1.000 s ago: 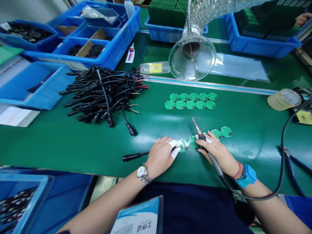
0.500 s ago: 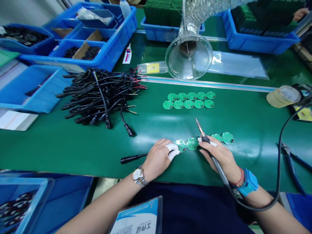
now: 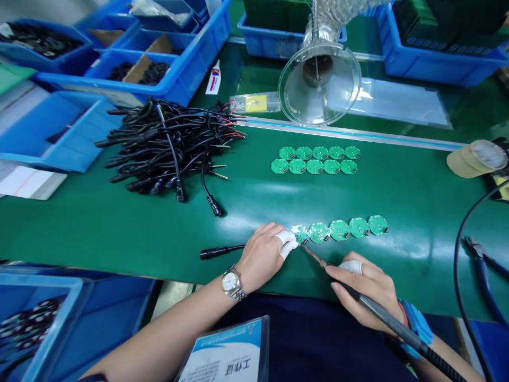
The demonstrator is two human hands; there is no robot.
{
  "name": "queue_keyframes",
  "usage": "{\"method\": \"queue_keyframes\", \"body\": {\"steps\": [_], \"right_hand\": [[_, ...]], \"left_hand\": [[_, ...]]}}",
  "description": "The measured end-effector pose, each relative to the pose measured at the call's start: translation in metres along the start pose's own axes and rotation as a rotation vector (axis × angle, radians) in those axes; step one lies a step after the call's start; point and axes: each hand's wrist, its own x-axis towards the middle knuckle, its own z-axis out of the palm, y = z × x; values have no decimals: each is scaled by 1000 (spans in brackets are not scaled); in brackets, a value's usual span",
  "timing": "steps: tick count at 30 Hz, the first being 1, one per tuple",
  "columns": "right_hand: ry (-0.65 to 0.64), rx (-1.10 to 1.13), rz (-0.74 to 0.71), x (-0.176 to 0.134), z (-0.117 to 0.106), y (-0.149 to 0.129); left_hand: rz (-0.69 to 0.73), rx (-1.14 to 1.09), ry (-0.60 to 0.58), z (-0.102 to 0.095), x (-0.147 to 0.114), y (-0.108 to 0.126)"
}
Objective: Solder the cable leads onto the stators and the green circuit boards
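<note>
My right hand (image 3: 368,289) is closed around the dark handle of a soldering iron (image 3: 374,307). The iron's tip points left and meets, or nearly meets, the lower edge of the leftmost board in a row of round green circuit boards (image 3: 339,230). At that same board's left end, my left hand (image 3: 265,253) pinches with white-covered fingertips. A black cable (image 3: 218,251) runs under this hand toward the pinch, its connector sticking out to the left. The cable's wire ends are hidden by the fingers.
A heap of black cables (image 3: 159,148) lies at left, near blue bins (image 3: 186,79). Two more rows of round boards (image 3: 314,166) lie behind, below a clear fume hood (image 3: 320,85). Pliers (image 3: 483,270) and a yellowish round container (image 3: 473,159) are at right.
The soldering iron has swung down and left, from pointing up over the row to the leftmost board. My left hand keeps its pinch. The whole view has shifted slightly.
</note>
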Motion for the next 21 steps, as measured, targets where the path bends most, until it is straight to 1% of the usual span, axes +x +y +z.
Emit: {"method": "queue_keyframes", "body": {"steps": [8, 14, 21], "right_hand": [[-23, 1, 5, -5, 2, 3], [-3, -20, -13, 0, 0, 0], [-32, -29, -28, 0, 1, 1]], "left_hand": [[-4, 29, -10, 0, 2, 2], [5, -3, -11, -1, 2, 2], [8, 10, -6, -1, 1, 1]]}}
